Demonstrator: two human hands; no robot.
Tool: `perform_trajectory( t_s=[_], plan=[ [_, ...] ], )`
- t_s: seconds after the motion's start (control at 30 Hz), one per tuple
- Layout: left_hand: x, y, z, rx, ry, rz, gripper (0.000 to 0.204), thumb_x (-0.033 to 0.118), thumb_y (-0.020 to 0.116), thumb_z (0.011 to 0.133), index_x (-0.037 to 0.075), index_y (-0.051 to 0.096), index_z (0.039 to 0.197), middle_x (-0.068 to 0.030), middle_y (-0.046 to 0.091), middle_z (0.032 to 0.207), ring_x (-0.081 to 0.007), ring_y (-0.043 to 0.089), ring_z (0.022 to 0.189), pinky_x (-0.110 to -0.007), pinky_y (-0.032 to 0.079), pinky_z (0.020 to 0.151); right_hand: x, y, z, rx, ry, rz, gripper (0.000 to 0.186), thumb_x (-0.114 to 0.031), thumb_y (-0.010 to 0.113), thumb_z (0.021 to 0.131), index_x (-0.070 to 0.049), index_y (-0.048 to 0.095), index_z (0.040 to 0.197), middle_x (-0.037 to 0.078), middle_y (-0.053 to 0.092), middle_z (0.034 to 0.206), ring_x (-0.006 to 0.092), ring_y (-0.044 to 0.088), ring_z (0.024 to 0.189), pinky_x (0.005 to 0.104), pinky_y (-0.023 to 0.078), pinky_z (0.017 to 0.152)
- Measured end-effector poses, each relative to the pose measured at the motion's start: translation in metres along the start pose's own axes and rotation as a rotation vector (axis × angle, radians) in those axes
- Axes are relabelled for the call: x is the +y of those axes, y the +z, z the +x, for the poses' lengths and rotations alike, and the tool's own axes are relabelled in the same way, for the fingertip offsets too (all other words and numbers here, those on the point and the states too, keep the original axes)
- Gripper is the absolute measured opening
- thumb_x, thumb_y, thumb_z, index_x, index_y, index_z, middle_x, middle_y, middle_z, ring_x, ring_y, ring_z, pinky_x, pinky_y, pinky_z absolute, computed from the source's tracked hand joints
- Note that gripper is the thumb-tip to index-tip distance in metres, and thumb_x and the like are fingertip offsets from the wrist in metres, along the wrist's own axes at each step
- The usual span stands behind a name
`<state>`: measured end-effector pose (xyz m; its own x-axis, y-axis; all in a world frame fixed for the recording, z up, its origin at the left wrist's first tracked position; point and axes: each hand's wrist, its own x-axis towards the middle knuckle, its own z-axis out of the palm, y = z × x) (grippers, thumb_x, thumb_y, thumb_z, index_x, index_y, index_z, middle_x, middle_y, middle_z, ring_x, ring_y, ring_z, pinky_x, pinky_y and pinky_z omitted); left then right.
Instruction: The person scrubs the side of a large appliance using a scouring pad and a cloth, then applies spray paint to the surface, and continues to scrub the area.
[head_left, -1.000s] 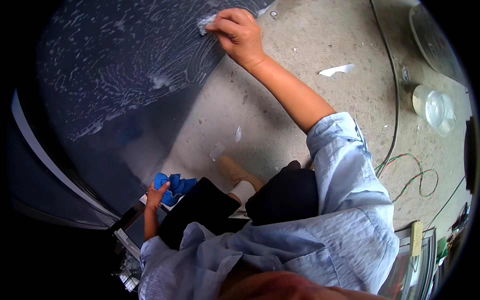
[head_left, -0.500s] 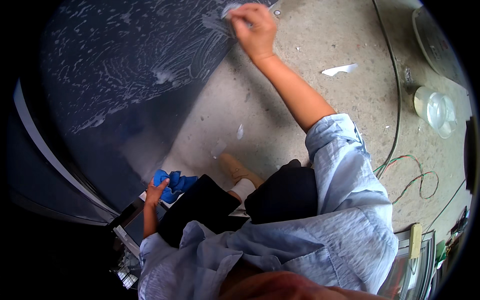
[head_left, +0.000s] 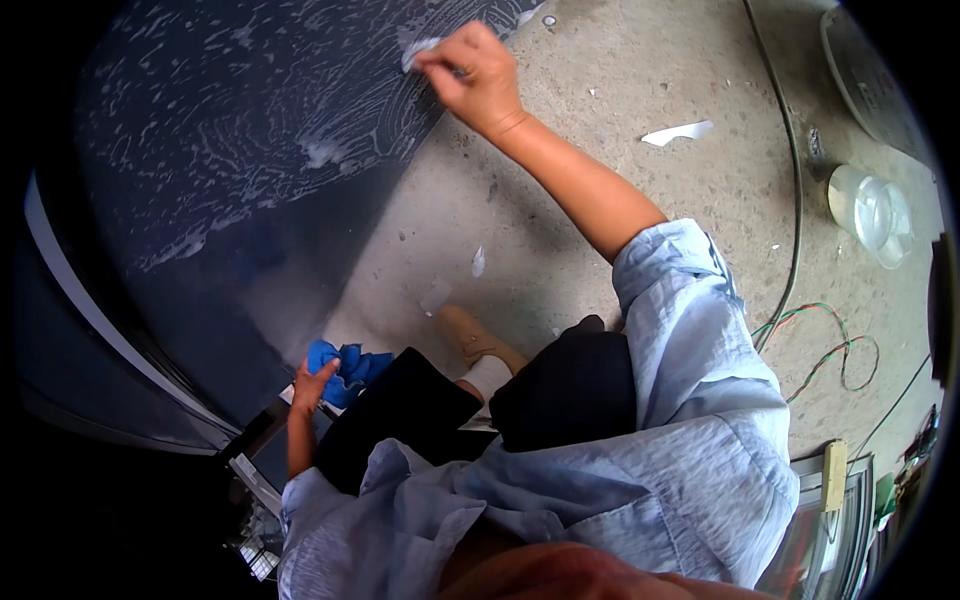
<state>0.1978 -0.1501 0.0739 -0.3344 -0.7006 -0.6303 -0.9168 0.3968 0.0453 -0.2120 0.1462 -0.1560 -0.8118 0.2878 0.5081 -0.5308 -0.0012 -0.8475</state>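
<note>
A dark, glossy panel fills the upper left, its upper part streaked with whitish foam. My right hand reaches out to the panel's right edge, its fingers pinched on a small whitish wad that touches the foamy surface. What the wad is made of cannot be made out. Down by my left knee, my left hand is closed around a crumpled blue cloth. The cloth hangs beside the panel's lower edge, over my dark trouser leg.
On the concrete floor lie a white torn scrap and smaller bits. A clear tub of water stands at the right, near a large basin. A dark hose and a red-green wire cross the floor.
My right hand has moved left and slightly nearer across the foam with the wad. The left hand keeps its place with the blue cloth.
</note>
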Motion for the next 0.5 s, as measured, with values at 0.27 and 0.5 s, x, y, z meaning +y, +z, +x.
perform_trajectory(
  t_s=[0.27,0.5],
  plan=[
    [-0.027,-0.001,0.004,0.021,-0.069,-0.044,0.042,0.032,0.078,0.083,0.006,0.064,0.113,-0.0039,0.067,0.099,-0.0138,0.061,0.089,-0.030,0.050,0.084,-0.013,0.001,-0.002,-0.036,0.069,-0.044,0.012,-0.004,0.073,0.069,-0.016,0.073,0.073,0.003,0.061,0.074,0.0222,0.061,0.072,0.0343,0.051,0.064],
    [-0.022,-0.002,-0.005,0.046,-0.054,0.018,0.048,0.035,0.078,0.082,0.005,0.064,0.117,-0.0051,0.068,0.103,-0.0153,0.061,0.092,-0.031,0.049,0.086,0.005,-0.002,0.018,0.277,0.361,0.099,0.011,-0.004,0.074,0.068,-0.014,0.073,0.074,0.004,0.058,0.080,0.0238,0.061,0.072,0.0343,0.052,0.065]
  ],
)
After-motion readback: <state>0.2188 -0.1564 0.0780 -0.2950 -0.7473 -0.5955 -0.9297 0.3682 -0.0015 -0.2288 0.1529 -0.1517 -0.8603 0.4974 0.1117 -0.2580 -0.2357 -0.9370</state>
